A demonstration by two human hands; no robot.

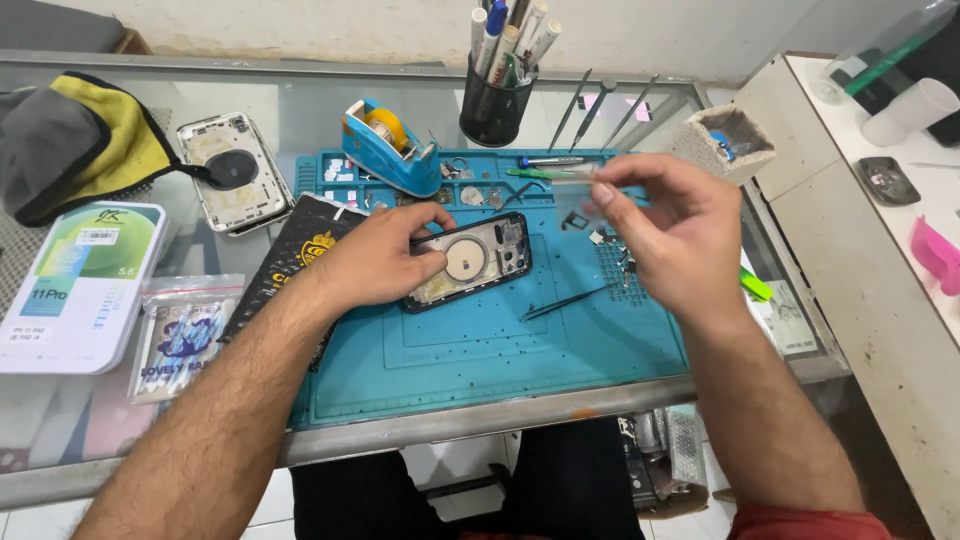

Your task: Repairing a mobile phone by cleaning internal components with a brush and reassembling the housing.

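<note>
- The right hand point(672, 232) is raised above the blue mat point(480, 350), fingers pinched on a small clear strip point(578, 180); a loose pinch could drop it among the tiny parts point(612, 245) just below the hand.
- The left hand point(375, 262) lies flat on the open phone housing point(470, 260), pinning one end against the mat; if that pressure eases, the housing may slide.
- Tweezers point(562, 303) lie between the hands, near the housing; a sweeping wrist could knock them.
- Beyond the left hand, a second housing point(232, 172) rests on the glass bench point(150, 420), well apart.
</note>
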